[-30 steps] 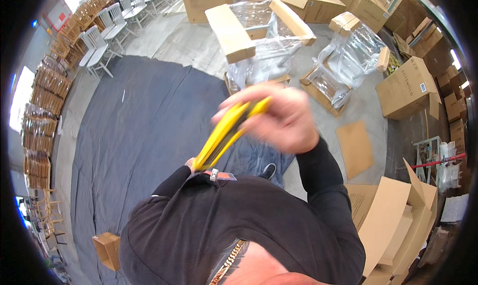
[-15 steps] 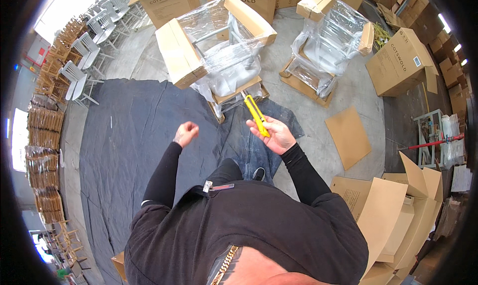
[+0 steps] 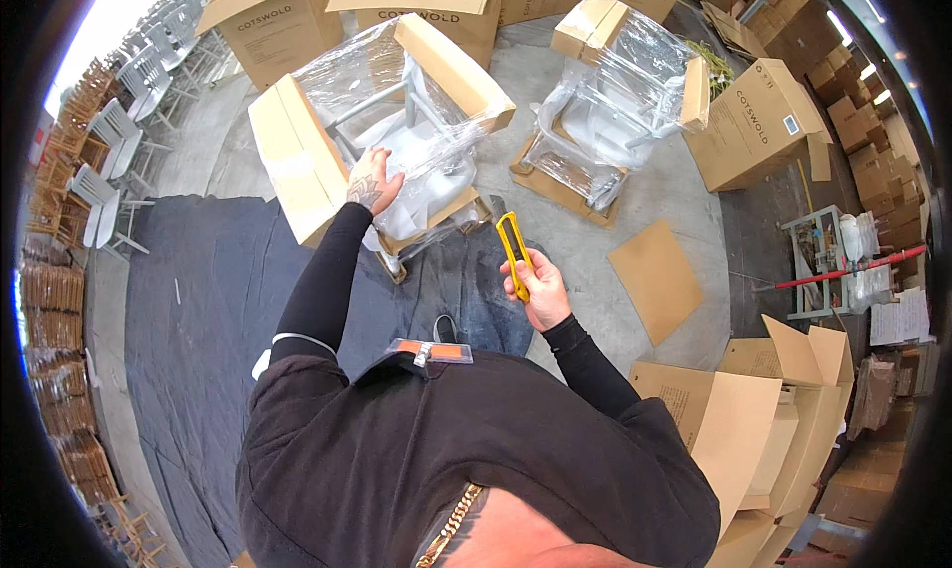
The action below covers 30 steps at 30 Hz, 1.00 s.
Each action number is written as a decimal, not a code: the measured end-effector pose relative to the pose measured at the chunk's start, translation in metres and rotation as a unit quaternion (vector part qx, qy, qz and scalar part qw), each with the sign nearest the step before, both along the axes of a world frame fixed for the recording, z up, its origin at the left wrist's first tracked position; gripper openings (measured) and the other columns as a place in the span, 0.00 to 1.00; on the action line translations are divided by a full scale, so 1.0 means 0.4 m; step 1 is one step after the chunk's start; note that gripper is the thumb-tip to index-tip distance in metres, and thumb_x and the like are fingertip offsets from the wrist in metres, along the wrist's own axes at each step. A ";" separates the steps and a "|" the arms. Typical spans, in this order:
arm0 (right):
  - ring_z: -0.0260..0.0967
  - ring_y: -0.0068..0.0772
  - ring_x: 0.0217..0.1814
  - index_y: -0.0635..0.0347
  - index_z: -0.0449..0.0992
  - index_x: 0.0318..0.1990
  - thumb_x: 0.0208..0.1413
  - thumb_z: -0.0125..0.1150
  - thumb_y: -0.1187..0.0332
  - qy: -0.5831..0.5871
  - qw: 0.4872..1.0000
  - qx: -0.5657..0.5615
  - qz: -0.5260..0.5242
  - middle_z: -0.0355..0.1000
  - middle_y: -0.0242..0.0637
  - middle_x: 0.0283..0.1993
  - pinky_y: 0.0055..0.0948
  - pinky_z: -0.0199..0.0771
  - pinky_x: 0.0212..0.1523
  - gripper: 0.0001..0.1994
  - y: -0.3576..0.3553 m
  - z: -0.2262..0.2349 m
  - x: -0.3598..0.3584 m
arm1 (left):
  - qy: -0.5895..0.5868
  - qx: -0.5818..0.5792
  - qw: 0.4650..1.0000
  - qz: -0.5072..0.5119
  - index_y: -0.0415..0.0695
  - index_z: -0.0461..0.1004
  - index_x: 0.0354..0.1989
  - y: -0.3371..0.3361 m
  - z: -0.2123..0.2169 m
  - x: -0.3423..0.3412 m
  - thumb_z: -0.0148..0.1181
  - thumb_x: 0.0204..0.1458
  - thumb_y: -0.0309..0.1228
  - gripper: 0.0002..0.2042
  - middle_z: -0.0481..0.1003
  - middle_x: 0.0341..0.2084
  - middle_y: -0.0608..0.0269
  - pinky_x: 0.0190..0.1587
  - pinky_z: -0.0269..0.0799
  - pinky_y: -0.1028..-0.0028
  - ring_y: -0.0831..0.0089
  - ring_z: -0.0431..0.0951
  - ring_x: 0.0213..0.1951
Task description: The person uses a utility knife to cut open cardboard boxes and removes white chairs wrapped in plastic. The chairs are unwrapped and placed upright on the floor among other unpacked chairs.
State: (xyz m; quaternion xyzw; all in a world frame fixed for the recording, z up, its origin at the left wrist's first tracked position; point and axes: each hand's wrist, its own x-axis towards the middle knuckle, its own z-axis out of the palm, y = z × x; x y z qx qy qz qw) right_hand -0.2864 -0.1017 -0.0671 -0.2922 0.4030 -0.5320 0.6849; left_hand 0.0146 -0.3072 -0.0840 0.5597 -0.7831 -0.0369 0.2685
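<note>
In my right hand (image 3: 540,292) is a yellow box cutter (image 3: 514,255), its blade end pointing away from me. My fingers wrap round its handle. My left hand (image 3: 373,183) reaches forward with fingers stretched out, over the near part of a pale grey chair (image 3: 421,143) wrapped in clear plastic film. Whether it touches the film I cannot tell. Cardboard pieces cover this chair's two sides: a left one (image 3: 290,161) beside my left hand and a right one (image 3: 451,72) farther off. The cutter is apart from the chair.
A second film-wrapped chair (image 3: 595,122) stands to the right. A flat cardboard sheet (image 3: 654,280) lies on the concrete. Open cartons (image 3: 744,419) sit at near right, another carton (image 3: 749,122) at far right. A dark tarp (image 3: 218,300) covers the floor leftward; unwrapped chairs (image 3: 119,136) line up beyond.
My left hand has moved forward from above the tarp to the wrapped chair, and its fingers have opened out. My right hand still holds the box cutter, now slightly lower.
</note>
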 end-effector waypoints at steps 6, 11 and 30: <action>0.73 0.26 0.30 0.58 0.65 0.45 0.63 0.55 0.64 0.026 0.999 0.010 -0.033 0.74 0.37 0.37 0.26 0.75 0.29 0.10 -0.064 -0.009 -0.011 | -0.139 0.220 0.965 0.023 0.37 0.55 0.65 -0.099 -0.094 -0.070 0.52 0.51 0.51 0.38 0.67 0.58 0.47 0.60 0.58 0.49 0.55 0.66 0.60; 0.77 0.37 0.40 0.59 0.62 0.50 0.61 0.54 0.69 0.025 0.998 0.033 0.042 0.74 0.42 0.41 0.38 0.80 0.40 0.13 -0.103 0.003 -0.048 | -0.171 0.274 0.945 0.050 0.39 0.68 0.50 -0.080 -0.135 -0.099 0.54 0.48 0.49 0.28 0.75 0.46 0.49 0.51 0.67 0.54 0.56 0.75 0.50; 0.73 0.28 0.21 0.63 0.59 0.53 0.64 0.45 0.69 0.213 0.973 -0.010 0.090 0.69 0.34 0.26 0.29 0.74 0.24 0.14 -0.269 -0.371 -0.068 | -0.290 0.346 0.890 0.062 0.41 0.75 0.45 -0.160 -0.187 -0.160 0.62 0.41 0.49 0.27 0.73 0.45 0.46 0.53 0.68 0.59 0.56 0.75 0.50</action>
